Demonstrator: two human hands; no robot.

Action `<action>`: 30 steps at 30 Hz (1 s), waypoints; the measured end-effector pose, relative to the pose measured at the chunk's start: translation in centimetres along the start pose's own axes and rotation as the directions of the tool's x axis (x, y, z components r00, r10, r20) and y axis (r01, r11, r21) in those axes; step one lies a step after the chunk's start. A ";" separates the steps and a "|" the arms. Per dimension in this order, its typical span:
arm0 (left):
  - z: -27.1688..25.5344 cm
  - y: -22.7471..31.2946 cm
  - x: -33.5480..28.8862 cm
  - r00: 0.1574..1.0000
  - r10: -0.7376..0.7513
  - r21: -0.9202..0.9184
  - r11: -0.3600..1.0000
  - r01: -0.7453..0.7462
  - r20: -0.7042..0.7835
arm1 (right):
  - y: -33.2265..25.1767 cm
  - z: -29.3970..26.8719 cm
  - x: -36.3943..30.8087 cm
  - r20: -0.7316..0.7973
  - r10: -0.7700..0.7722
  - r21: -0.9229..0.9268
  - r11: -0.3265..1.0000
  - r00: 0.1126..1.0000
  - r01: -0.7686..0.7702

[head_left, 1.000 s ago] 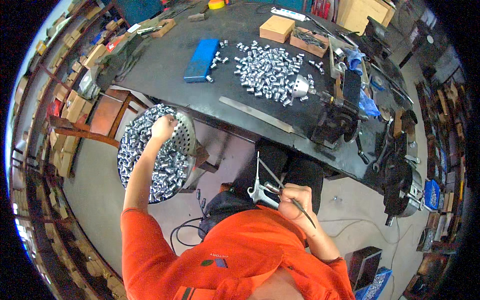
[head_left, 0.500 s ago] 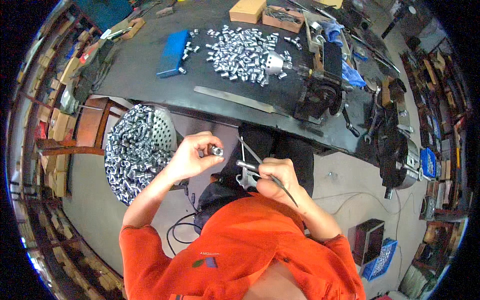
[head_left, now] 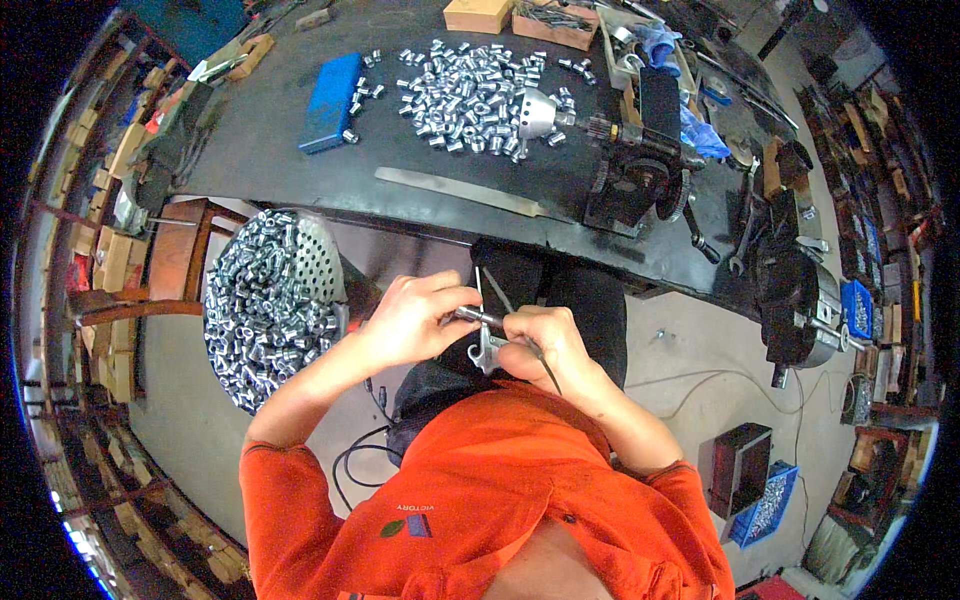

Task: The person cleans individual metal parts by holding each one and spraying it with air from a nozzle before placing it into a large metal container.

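Over my lap, my left hand [head_left: 420, 315] pinches a small silver metal sleeve [head_left: 464, 313], mostly covered by the fingers. My right hand [head_left: 545, 340] is closed around a short metal rod [head_left: 489, 319], whose end meets the sleeve; how far it goes in is hidden. The same fist also grips a thin, pointed tool like a file or scraper [head_left: 499, 294], with its dark tail [head_left: 551, 374] sticking out below. Behind the hands, a silver tool with hooked jaws, like a caliper [head_left: 484, 352], rests at my lap.
A perforated bowl [head_left: 322, 262] heaped with metal sleeves [head_left: 262, 320] stands left. On the dark bench [head_left: 260, 150] are a pile of sleeves [head_left: 460, 95], a blue box [head_left: 331, 103], a flat metal bar [head_left: 460, 191] and a cranked machine fixture [head_left: 640, 180]. A chuck [head_left: 805, 320] sits right.
My left hand has moved right with the sleeve, bringing it against the rod's end. My right hand has shifted slightly left and up, still holding the rod and the pointed tool.
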State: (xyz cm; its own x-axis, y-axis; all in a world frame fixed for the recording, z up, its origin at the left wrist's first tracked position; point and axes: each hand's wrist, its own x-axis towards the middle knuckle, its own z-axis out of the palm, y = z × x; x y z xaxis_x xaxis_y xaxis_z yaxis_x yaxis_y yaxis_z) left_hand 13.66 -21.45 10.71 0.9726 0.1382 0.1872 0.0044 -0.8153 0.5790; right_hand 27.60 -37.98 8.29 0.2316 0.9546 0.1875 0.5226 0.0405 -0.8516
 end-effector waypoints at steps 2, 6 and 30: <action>-0.2 -0.5 0.2 0.999 -0.029 -0.163 0.986 0.033 0.021 | 0.3 -0.1 -0.2 -0.006 -0.003 -0.019 1.000 1.000 0.003; 1.2 -0.8 -0.6 0.901 -0.314 -0.812 0.412 0.413 0.299 | 0.5 -0.1 -0.1 -0.021 -0.027 -0.008 1.000 0.999 0.027; 1.5 -3.6 -0.4 0.983 0.012 0.171 0.985 0.020 -0.182 | -1.3 -0.6 0.3 0.023 -0.099 0.340 0.937 0.995 0.085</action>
State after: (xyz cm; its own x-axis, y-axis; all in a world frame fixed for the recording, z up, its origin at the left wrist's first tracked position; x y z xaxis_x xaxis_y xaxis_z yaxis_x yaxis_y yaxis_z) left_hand 13.55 -19.38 7.34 0.9139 0.2288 0.3353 0.0637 -0.8966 0.4382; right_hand 27.46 -37.94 9.73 0.1598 0.9525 0.2591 0.2300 0.2193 -0.9482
